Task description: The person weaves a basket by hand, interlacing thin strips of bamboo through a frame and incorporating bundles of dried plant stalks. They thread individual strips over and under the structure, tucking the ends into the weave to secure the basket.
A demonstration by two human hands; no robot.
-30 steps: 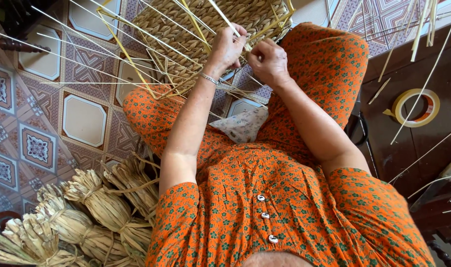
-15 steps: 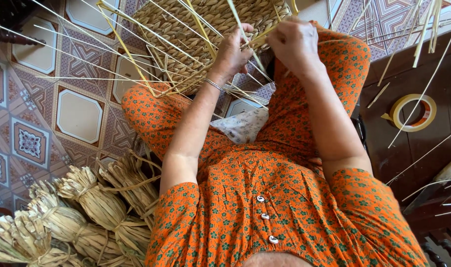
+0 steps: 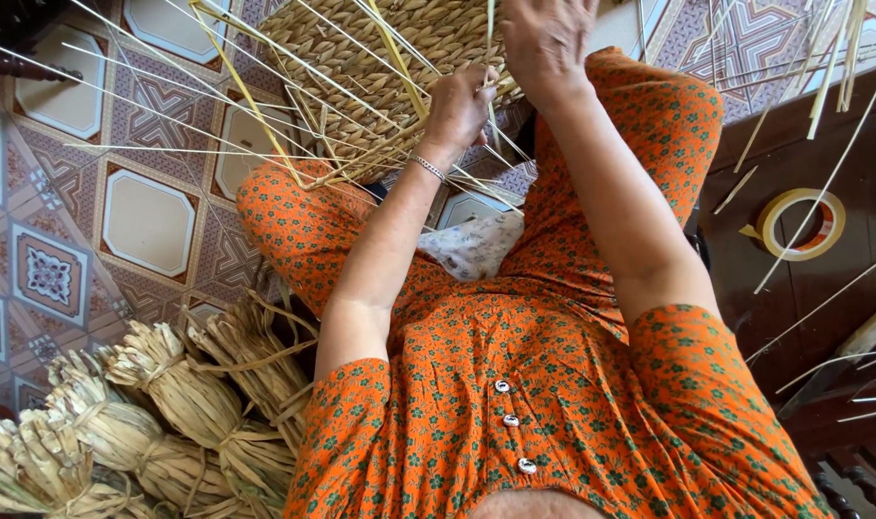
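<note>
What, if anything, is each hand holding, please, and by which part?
The left hand pinches thin pale strands at the woven basket rim. The right hand is raised above; its hold cannot be told.

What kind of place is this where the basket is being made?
Probably a home where someone weaves by hand. The half-woven straw basket rests on the person's knees, tied bundles of dried straw lie on the patterned tile floor, and a tape roll sits on dark wood.

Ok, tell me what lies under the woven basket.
Under the woven basket show orange-clad knees, loose splints and patterned floor tiles. Whatever sits directly beneath its woven body is covered.
</note>
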